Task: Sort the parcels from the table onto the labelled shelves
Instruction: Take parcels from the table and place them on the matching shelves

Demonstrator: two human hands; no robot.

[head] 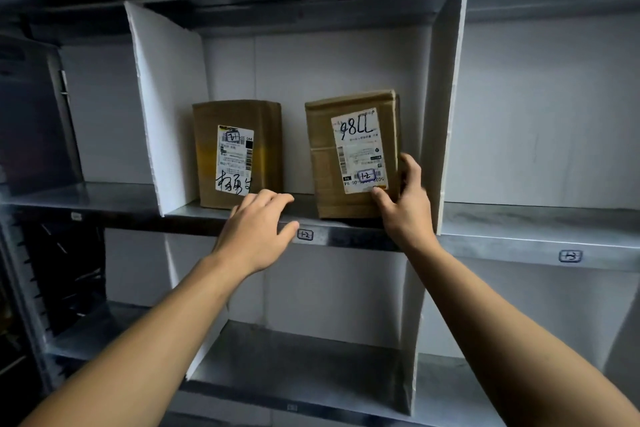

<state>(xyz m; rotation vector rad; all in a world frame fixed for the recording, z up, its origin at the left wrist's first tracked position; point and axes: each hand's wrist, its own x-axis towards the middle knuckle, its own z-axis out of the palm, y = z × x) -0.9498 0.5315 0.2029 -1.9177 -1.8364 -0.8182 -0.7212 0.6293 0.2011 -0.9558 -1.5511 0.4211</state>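
While the right grip (407, 204) holds the right parcel (353, 156) at its lower right corner, thumb on the front and fingers round the side, that parcel stands upright at the front of the shelf (194, 215), near the right white divider (446, 97). The left grip (258, 232) hovers wide, holding nothing, partly covering the left parcel (239, 152). Count: two parcels, two dividers with the left divider (166, 107), and two edge tags, one (305, 234) below the parcels, another (570, 256) farther right.
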